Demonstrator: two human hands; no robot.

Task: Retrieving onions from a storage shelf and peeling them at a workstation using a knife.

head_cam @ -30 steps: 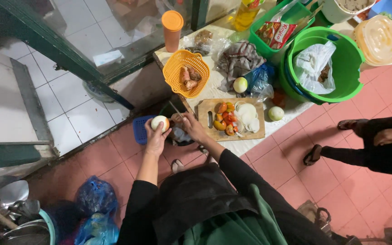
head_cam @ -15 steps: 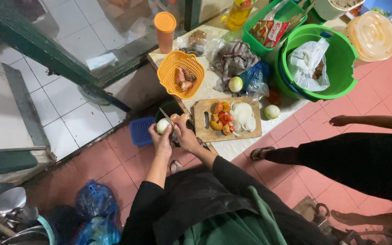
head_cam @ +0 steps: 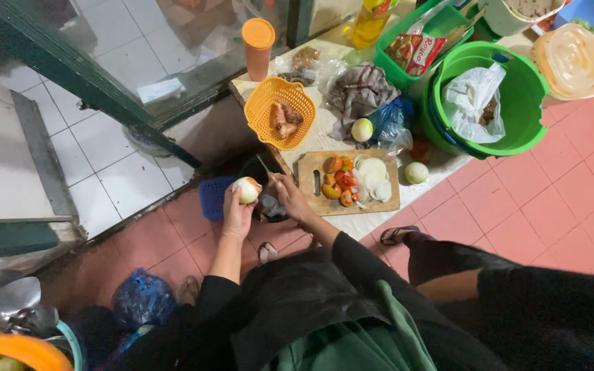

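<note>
Left grip (head_cam: 237,211) around onion (head_cam: 247,189), mid-air.

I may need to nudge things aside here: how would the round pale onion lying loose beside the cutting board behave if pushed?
The onion looks round and smooth, so it would probably roll rather than slide. It lies near the edge of the mat, so it could roll onto the floor tiles. It seems firm and whole, unlikely to squash.

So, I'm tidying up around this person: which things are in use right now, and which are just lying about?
In use:
- onion, held in the left hand
- knife, in the right hand
- cutting board with cut vegetables

Lying about:
- orange basket
- orange cup
- green tub
- oil bottle
- blue basket
</note>
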